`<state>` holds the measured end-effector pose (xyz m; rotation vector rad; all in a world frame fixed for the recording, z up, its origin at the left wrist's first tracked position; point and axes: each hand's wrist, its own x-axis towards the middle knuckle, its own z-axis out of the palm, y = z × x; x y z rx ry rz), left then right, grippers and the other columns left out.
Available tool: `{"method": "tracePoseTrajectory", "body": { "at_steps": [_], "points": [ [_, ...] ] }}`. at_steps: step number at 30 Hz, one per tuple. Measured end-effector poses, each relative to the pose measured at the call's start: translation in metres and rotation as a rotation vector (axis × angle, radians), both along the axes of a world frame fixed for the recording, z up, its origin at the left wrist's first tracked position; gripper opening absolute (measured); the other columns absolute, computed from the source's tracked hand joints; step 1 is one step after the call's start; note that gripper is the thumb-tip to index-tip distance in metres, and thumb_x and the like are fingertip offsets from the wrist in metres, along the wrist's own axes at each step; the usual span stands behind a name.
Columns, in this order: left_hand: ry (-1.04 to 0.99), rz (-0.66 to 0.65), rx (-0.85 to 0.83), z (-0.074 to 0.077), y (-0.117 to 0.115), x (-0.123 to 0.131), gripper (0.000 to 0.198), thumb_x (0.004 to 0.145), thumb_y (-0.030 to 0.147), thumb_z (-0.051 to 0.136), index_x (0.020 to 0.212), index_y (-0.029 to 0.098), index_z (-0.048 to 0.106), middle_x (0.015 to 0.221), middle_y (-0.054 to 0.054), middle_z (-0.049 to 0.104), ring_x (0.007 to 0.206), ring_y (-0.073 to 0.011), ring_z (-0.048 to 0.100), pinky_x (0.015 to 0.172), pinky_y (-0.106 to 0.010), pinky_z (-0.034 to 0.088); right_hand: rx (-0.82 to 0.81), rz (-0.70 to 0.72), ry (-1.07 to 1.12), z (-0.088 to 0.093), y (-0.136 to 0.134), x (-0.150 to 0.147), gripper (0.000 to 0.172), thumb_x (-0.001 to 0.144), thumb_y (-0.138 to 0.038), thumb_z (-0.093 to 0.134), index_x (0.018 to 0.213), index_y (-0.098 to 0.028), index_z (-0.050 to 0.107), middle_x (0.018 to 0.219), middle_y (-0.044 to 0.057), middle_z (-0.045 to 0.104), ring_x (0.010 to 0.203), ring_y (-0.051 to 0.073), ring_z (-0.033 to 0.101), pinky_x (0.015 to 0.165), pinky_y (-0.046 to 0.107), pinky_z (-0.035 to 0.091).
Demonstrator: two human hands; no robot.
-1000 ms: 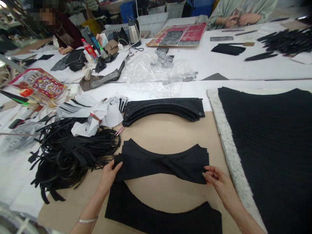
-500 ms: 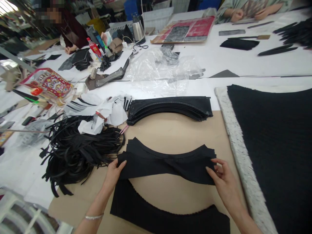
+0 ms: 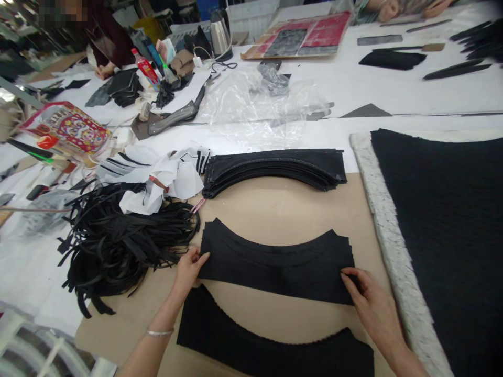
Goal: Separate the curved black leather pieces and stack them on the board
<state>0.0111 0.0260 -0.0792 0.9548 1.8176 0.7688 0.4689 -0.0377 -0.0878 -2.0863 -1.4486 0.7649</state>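
Observation:
A curved black fabric piece (image 3: pixel 275 269) lies nearly flat on the tan board (image 3: pixel 251 207), its scooped edge facing away from me. My left hand (image 3: pixel 190 269) pinches its left edge between thumb and fingers. At the opposite end, my right hand (image 3: pixel 363 288) has thumb and fingertips closed on the right edge. Closer to me rests another curved black fabric piece (image 3: pixel 275 353) with a rough scooped edge, partly cut off by the frame. Beyond the held piece sits a stack of curved black pieces (image 3: pixel 275 170).
Black fabric strips (image 3: pixel 126 241) are heaped at left beside crumpled white paper (image 3: pixel 168 178). A thick black-topped slab (image 3: pixel 444 220) flanks the right side. Farther back are clear plastic (image 3: pixel 251 104), a kettle (image 3: pixel 220 34) and a red bottle (image 3: pixel 145 68). Other people's hands (image 3: pixel 389 10) work across the table.
The top fabric, rumpled with a wavy lower edge before, now lies smooth with a straight lower edge. My right hand has moved slightly down and right. The view has shifted a little.

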Motion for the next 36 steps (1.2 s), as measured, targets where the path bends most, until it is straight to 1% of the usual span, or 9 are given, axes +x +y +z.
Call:
{"method": "tracePoseTrajectory", "body": {
  "at_steps": [5,10,18,24,27,30,33,36],
  "points": [
    [0.079,0.019,0.025,-0.0009,-0.0006,-0.0034,0.039,0.062,0.05,0.072,0.057,0.02,0.047,0.048,0.005,0.047,0.051,-0.0128,0.05,0.048,-0.022,0.038,-0.011,-0.033,0.015,0.0012,0.0005,0.001,0.037,0.083,-0.055,0.047,0.096,-0.024,0.061,0.098,0.004,0.064,0.088,0.024,0.059,0.082,0.038,0.046],
    [0.12,0.034,0.044,-0.0023,-0.0031,-0.003,0.035,0.064,0.047,0.07,0.057,0.021,0.047,0.049,0.005,0.047,0.052,-0.0139,0.05,0.048,-0.023,0.037,0.0,-0.037,0.02,-0.0015,0.0027,-0.0015,0.04,0.083,-0.057,0.047,0.099,-0.023,0.061,0.097,0.005,0.063,0.084,0.024,0.059,0.076,0.038,0.045],
    [0.117,0.019,0.03,-0.0044,-0.0059,-0.0029,0.036,0.065,0.048,0.069,0.059,0.021,0.046,0.049,0.006,0.049,0.048,-0.0123,0.048,0.047,-0.023,0.036,-0.018,-0.031,-0.023,0.0003,0.0038,-0.0063,0.04,0.087,-0.056,0.046,0.104,-0.022,0.06,0.088,0.004,0.06,0.068,0.018,0.051,0.067,0.033,0.041],
    [0.154,0.013,0.017,-0.0079,-0.0065,-0.0036,0.036,0.065,0.049,0.07,0.062,0.021,0.047,0.05,0.005,0.05,0.051,-0.0131,0.049,0.05,-0.023,0.037,-0.041,-0.053,-0.021,0.0016,0.0013,-0.0061,0.041,0.089,-0.056,0.046,0.106,-0.021,0.06,0.078,0.001,0.056,0.065,0.017,0.05,0.063,0.031,0.039],
    [0.177,0.012,0.017,-0.0078,-0.0069,-0.003,0.037,0.064,0.049,0.071,0.061,0.022,0.045,0.051,0.006,0.048,0.051,-0.0127,0.048,0.05,-0.023,0.036,-0.033,-0.062,-0.003,0.0014,0.0014,-0.0056,0.042,0.088,-0.057,0.048,0.106,-0.021,0.06,0.08,0.002,0.057,0.066,0.017,0.051,0.063,0.031,0.04],
    [0.194,0.007,0.014,-0.0067,-0.0064,-0.002,0.039,0.063,0.048,0.07,0.059,0.023,0.042,0.05,0.006,0.045,0.05,-0.0118,0.044,0.05,-0.023,0.033,-0.024,-0.068,0.013,0.0007,0.0021,-0.0051,0.043,0.087,-0.057,0.048,0.105,-0.021,0.06,0.082,0.003,0.058,0.067,0.017,0.051,0.063,0.031,0.04],
    [0.211,-0.006,0.011,-0.0046,-0.0052,-0.0003,0.038,0.065,0.047,0.069,0.059,0.023,0.04,0.049,0.007,0.042,0.05,-0.0111,0.042,0.049,-0.022,0.031,-0.045,-0.091,-0.01,0.0014,0.0033,-0.0054,0.044,0.084,-0.059,0.049,0.104,-0.022,0.06,0.078,0.002,0.055,0.065,0.017,0.05,0.062,0.031,0.039],
    [0.248,-0.025,0.012,-0.0004,-0.0044,0.0028,0.035,0.067,0.045,0.066,0.059,0.023,0.04,0.049,0.007,0.038,0.05,-0.0109,0.039,0.05,-0.023,0.029,-0.047,-0.098,-0.022,0.0031,0.0042,-0.0057,0.047,0.082,-0.063,0.048,0.104,-0.023,0.06,0.077,0.002,0.053,0.065,0.018,0.05,0.062,0.033,0.039]
  ]
}}
